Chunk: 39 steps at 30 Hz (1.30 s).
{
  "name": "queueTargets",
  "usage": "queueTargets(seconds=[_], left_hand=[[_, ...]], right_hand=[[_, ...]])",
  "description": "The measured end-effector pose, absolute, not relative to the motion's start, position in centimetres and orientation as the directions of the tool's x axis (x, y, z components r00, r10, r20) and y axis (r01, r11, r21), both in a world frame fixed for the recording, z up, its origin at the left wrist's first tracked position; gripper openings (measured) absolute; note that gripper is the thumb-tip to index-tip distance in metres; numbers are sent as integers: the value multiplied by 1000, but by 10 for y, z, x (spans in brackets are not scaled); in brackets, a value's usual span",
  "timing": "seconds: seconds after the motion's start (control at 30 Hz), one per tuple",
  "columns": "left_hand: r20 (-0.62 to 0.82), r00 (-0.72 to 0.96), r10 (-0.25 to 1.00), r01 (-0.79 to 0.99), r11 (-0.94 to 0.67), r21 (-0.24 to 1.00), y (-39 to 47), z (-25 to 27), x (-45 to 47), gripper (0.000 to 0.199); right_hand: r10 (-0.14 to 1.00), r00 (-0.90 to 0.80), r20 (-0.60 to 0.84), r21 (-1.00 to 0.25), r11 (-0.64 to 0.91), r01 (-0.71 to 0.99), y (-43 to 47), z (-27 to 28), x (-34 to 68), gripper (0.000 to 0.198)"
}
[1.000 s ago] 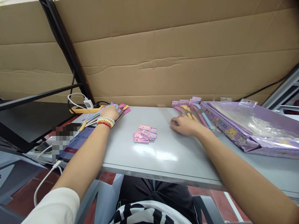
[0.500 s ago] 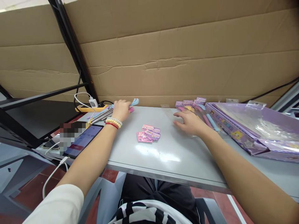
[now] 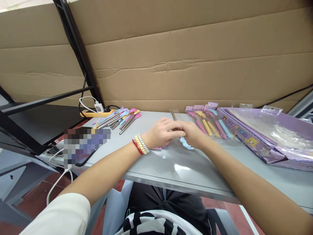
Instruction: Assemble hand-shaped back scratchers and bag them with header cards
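My left hand (image 3: 162,133) and my right hand (image 3: 192,132) meet over the middle of the table, fingers closed and overlapping on a back scratcher. Its light blue claw end (image 3: 186,143) sticks out below, and its metal rod (image 3: 173,115) shows above the fingers. The middle of it is hidden by the hands. Pink cards (image 3: 156,149) lie partly covered under my left hand. Left of the hands rests a pile of loose back scratchers (image 3: 122,119) with coloured claws and metal rods. On the right, several bagged back scratchers (image 3: 210,125) lie side by side with purple header cards.
A purple box (image 3: 246,137) with clear plastic bags stands on the right of the grey table (image 3: 156,169). At the left edge are a phone (image 3: 85,158), a white cable and a yellow power strip (image 3: 97,113). A cardboard sheet (image 3: 171,65) closes off the back.
My left hand has moved right from the pile with the blue back scratcher. My right hand has shifted slightly inward and closed, and the two hands now touch.
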<state>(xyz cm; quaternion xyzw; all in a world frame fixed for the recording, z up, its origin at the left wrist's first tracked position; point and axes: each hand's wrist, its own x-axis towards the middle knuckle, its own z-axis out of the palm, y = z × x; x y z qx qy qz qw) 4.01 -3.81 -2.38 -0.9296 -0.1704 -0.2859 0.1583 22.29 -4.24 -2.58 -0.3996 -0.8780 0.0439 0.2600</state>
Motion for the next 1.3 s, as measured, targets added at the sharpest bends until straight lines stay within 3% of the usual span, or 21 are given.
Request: queueTargets(seconds=[0.13,0.23,0.33,0.47,0.63,0.8,0.87,1.3], left_hand=[[695,558,452,598,-800,40,-25,-17,26,30],[608,437,662,740,-650,176,-11,-14,11,28],[471,350,810,858,-479,186,3,-17,-3,27],[287,217,933,950,-269,158,15,-25,-12,31],[236,119,964,980,-151,126,20,-25,-19,34],[245,-179,953,983,165,78,26,-20,-39,33],[211,-238,948,971,224,89,30,-20,-47,33],[161,-225,961,973,231,-17,44,-38,-48,44]], right_hand=[[767,-400,501,-322,594,737,-36,-28,234,34],[799,-277,534,-355,510,783,-34,-27,240,37],[787,-195,585,-345,459,819,-35,-22,243,29],[723,-82,686,-366,441,819,-39,-16,247,35],[719,-27,695,-441,456,773,-42,-14,250,38],[743,-100,662,-471,515,716,-39,-18,248,42],[749,-124,651,-459,518,721,-39,-19,246,43],[755,-173,633,-438,533,724,-42,-16,243,41]])
